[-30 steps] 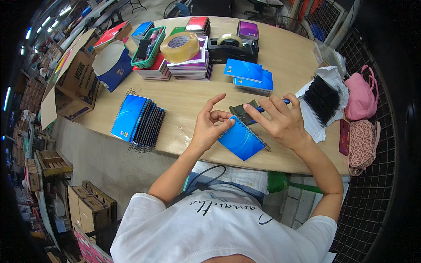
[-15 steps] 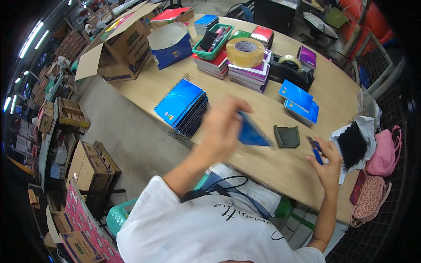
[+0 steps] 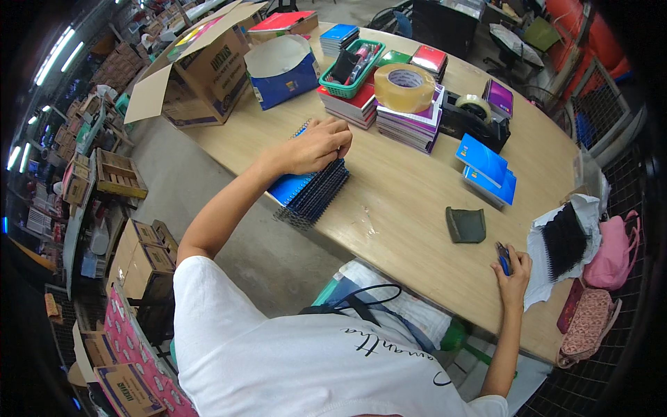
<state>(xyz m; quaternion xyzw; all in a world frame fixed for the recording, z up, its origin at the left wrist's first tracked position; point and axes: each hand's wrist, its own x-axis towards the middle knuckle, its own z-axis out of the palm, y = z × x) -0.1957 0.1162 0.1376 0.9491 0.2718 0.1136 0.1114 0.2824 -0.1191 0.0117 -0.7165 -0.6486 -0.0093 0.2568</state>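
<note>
At the table's left edge stands a stack of blue spiral notebooks (image 3: 325, 194), their black coils facing me. My left hand (image 3: 314, 147) is on top of it, fingers curled round the far edge of the uppermost notebook and covering most of its cover. My right hand (image 3: 515, 276) rests low over the right side of the table, closed on small blue-handled pliers (image 3: 504, 260) whose jaws point away from me. A dark green, shallow holder or pad (image 3: 465, 226) lies just left of the pliers. Two small piles of blue notebooks (image 3: 486, 170) lie beyond it.
Black plastic coils (image 3: 564, 236) lie on white wrapping beside a pink pouch (image 3: 613, 254). Farther back are a tape roll (image 3: 404, 88) on purple notebooks, a tape dispenser (image 3: 476, 121), a green basket (image 3: 340, 89), a blue box (image 3: 283, 80) and an open carton (image 3: 205, 83).
My left hand has moved left and away from me, bringing a blue notebook from the table's middle onto the stack. My right hand keeps the pliers and has lowered slightly.
</note>
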